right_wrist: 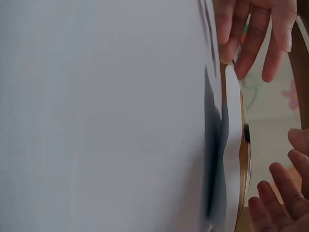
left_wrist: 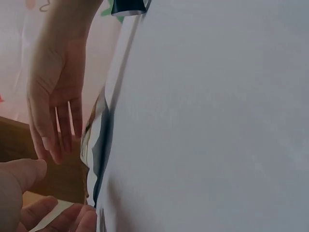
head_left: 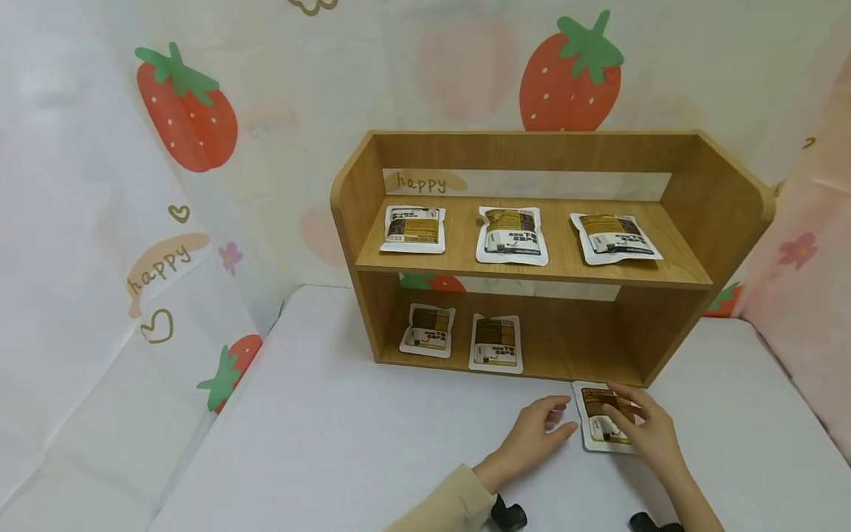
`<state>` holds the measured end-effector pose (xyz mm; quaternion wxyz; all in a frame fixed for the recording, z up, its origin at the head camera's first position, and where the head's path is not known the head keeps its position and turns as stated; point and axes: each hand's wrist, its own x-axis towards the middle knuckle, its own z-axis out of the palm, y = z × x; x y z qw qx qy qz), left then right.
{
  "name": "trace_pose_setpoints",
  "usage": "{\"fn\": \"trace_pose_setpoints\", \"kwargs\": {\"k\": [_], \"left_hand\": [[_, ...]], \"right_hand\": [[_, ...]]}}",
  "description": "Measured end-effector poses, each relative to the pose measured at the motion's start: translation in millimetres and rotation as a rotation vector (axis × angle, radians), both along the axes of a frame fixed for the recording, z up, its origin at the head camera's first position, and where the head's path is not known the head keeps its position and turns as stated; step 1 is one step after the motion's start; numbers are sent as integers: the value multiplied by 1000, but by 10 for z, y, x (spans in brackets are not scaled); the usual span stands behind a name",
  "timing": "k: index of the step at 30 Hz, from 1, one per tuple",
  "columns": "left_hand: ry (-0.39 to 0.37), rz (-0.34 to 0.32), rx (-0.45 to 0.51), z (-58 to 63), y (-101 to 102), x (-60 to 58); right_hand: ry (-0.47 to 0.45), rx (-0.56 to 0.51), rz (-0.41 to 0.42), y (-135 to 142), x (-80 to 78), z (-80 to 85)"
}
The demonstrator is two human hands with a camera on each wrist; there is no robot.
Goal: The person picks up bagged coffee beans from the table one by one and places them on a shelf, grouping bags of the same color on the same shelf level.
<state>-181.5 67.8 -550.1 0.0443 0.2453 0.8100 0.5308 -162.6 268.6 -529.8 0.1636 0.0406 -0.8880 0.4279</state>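
Observation:
A white-edged packet [head_left: 598, 434] with a brown and gold label lies flat on the white table, just in front of the shelf's lower right end. Over its right part hovers my right hand [head_left: 651, 436], fingers loosely bent; the right wrist view shows these fingers [right_wrist: 275, 205] apart from the packet [right_wrist: 233, 145]. Left of the packet is my left hand [head_left: 532, 436], thumb and fingers spread with nothing between them. In the left wrist view its fingertips [left_wrist: 86, 220] are near the packet's edge [left_wrist: 94, 145]; whether they touch it I cannot tell.
A two-tier wooden shelf [head_left: 532, 275] stands at the back. Its upper tier bears three similar packets, left [head_left: 414, 229], middle [head_left: 511, 235] and right [head_left: 614, 238]. Below are two more, left [head_left: 428, 329] and middle [head_left: 496, 343]. Strawberry-printed cloth [head_left: 332, 74] hangs behind.

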Motion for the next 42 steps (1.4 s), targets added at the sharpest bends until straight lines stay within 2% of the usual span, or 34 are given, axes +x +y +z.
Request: {"fn": "trace_pose_setpoints", "kwargs": {"k": [8, 13, 15, 18, 20, 21, 25, 36, 42], "left_hand": [[-65, 31, 30, 15, 143, -55], [-75, 42, 30, 20, 186, -82], [-51, 36, 29, 24, 201, -83], [-60, 36, 45, 18, 229, -84], [-76, 49, 52, 6, 249, -88], [-108, 60, 63, -1, 257, -88], [-124, 100, 52, -34, 286, -81], [-121, 138, 101, -73, 301, 11], [-128, 181, 115, -95, 304, 2]], "right_hand": [[-81, -55, -34, 195, 41, -4], [-239, -29, -13, 317, 41, 7], [-301, -28, 2, 355, 43, 8], [-361, -23, 18, 390, 55, -2], [-369, -24, 24, 400, 61, -13], [-372, -25, 24, 401, 65, -17], [-378, -41, 11, 387, 81, -24], [-432, -63, -32, 284, 147, -2], [-400, -89, -49, 238, 155, 13]]}}
